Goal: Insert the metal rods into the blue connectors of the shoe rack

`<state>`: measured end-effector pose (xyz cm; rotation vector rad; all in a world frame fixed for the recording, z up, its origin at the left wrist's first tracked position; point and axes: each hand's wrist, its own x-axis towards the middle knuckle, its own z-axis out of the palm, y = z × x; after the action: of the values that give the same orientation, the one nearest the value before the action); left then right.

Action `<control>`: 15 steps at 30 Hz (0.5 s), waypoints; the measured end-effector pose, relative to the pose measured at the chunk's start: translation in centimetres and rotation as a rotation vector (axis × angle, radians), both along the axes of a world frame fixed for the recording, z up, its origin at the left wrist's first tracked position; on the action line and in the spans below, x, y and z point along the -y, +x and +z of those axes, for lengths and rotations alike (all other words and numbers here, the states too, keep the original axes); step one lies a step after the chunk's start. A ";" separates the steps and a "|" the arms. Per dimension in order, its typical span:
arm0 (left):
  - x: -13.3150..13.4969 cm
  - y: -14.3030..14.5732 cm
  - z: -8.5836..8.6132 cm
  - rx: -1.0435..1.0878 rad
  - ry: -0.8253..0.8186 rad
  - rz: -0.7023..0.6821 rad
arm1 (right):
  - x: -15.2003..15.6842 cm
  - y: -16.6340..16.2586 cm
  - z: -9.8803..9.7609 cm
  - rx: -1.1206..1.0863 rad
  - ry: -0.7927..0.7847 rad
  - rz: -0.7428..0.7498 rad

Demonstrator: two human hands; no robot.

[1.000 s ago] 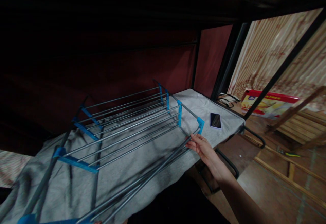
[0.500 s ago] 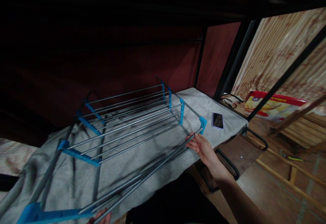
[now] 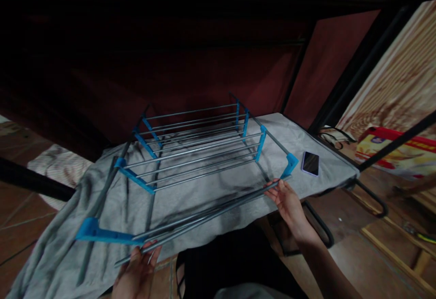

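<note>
A grey metal rack (image 3: 197, 147) with blue plastic connectors lies on a grey cloth (image 3: 218, 190) spread over a low table. A bundle of loose grey rods (image 3: 207, 215) runs along its near side. My right hand (image 3: 288, 199) is closed on the right ends of these rods, close to a blue corner connector (image 3: 289, 165). My left hand (image 3: 136, 272) holds the left ends of the rods from below, beside a blue crosspiece (image 3: 102, 234).
A phone (image 3: 310, 163) lies on the cloth at the right. A red and yellow box (image 3: 398, 151) stands past the table on the right, near black frame tubes (image 3: 371, 194). A dark red wall rises behind the rack. Wooden slats lie on the floor at the right.
The view has turned left and down. My left hand has come into view, holding the rods' left ends. My right hand stays on the right ends.
</note>
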<state>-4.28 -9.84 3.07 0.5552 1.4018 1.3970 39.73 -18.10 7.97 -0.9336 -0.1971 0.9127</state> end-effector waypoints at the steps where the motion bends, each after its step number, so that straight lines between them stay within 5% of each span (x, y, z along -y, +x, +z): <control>1: 0.1 0.6 0.7 0.072 -0.029 0.036 | 0.2 0.2 -0.1 -0.006 -0.006 -0.009; 8: 1.2 5.9 5.6 0.258 -0.051 0.096 | 2.0 2.8 -2.4 -0.053 -0.091 -0.087; 15: 0.1 7.6 5.7 0.243 0.077 -0.024 | 3.4 5.3 -5.1 -0.159 -0.289 -0.113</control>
<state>3.31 -9.91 8.77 0.4333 1.1481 1.4516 45.01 -21.50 2.86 -1.1205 0.1263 0.9208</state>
